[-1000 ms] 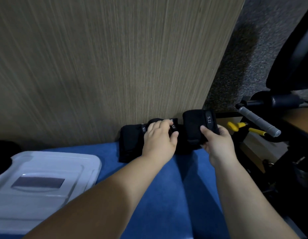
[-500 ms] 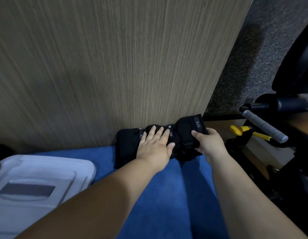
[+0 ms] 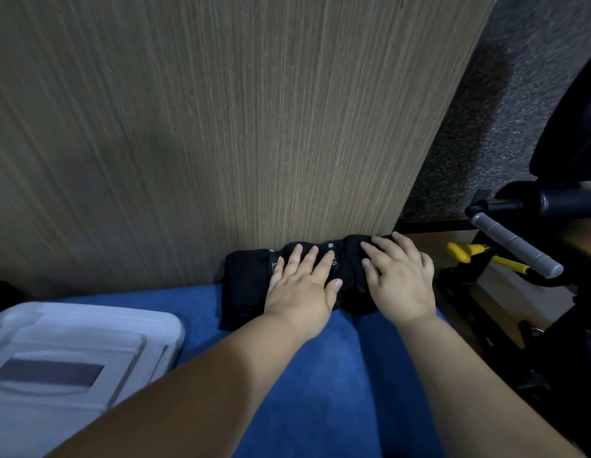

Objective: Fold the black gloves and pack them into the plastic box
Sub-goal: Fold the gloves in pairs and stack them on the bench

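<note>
Gloves (image 3: 244,285) lie against the panel (image 3: 221,127), under both hands (image 3: 302,285) (image 3: 399,282), with the box (image 3: 72,352) to their left.

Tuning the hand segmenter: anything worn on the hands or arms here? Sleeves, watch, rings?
Nothing worn that shows. The left hand and right hand are bare, no rings; neither wrist has a watch or band. Both forearms are bare to the picture's edge, no sleeve in view.

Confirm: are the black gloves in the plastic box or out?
Out. The black gloves lie on the blue cloth, pressed under the left hand and right hand; the plastic box sits apart.
</note>
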